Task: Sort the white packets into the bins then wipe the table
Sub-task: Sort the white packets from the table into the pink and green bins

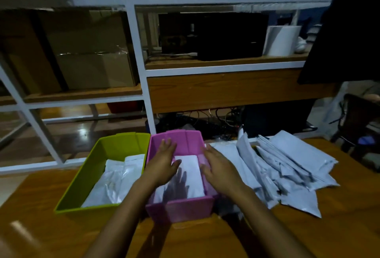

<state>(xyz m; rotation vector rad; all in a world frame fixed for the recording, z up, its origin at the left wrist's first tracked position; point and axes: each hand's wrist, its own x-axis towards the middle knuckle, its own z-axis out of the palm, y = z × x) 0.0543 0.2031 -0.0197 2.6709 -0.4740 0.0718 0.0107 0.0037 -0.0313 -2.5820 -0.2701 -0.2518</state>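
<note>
Your left hand point(162, 162) and right hand point(219, 167) hover flat and spread over the pink bin point(181, 210), gripping nothing; one white packet point(191, 172) lies inside, more sit in the green bin point(78, 181) (a fair start); a big pile point(287, 165) waits on the table point(339, 237); wiping comes last.

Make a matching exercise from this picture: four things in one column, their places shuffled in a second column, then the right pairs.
Things
1. green bin
2. pink bin
3. loose pile of packets
4. white roll

Places
A. on the shelf behind the table
B. on the table, right of the pink bin
C. below the left hand and right hand
D. furthest left on the table, beside the pink bin

Pairs: 1-D, 2-C, 3-B, 4-A.
</note>
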